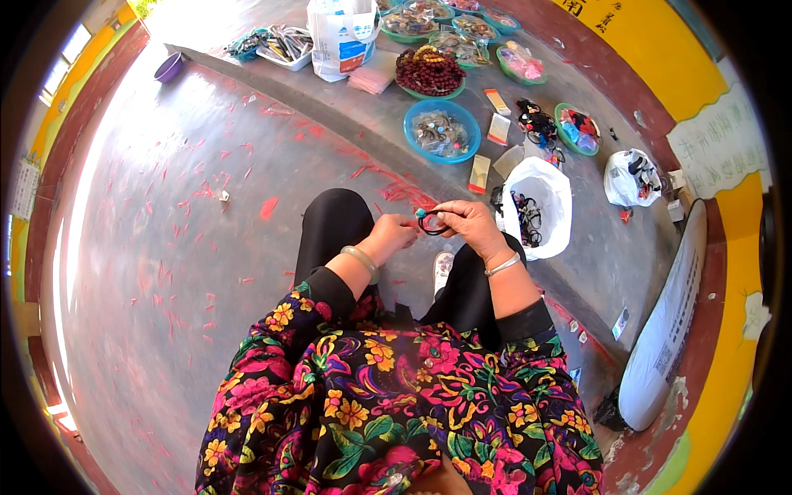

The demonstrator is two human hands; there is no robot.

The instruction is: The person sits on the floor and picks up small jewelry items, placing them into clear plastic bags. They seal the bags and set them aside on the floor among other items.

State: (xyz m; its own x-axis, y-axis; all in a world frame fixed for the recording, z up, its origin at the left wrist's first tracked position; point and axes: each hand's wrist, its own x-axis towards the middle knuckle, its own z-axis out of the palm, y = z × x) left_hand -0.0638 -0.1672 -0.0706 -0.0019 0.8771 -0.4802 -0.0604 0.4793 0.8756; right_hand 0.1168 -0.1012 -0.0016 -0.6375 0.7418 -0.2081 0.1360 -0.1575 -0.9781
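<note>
**Black band with turquoise bead, held up on the wearer's side of the blue basin**

The black band (432, 232) with its turquoise bead hangs in the air between the blue basin (410, 132) and the wearer. The right hand (470, 227) pinches it between thumb and fingers; the left hand (393, 235) has its fingertips bunched just beside the bead, and I cannot tell whether they grip anything.

To the right of the basin lie 3 small boxes in yellow, white and orange; nearer the wearer, a white bag (559, 186) stands open around black bands. Left of the basin and beyond it, a white carrier bag (330, 41) bears blue and orange printing. Far right of the basin, a long white sack (660, 330) shows dark lettering and a square code.

The grey floor (165, 272) left of the basin is strewn with red scraps. Beyond the basin to the right, the yellow and dark-red wall (660, 49) carries black characters and a pale panel with faint writing.
</note>
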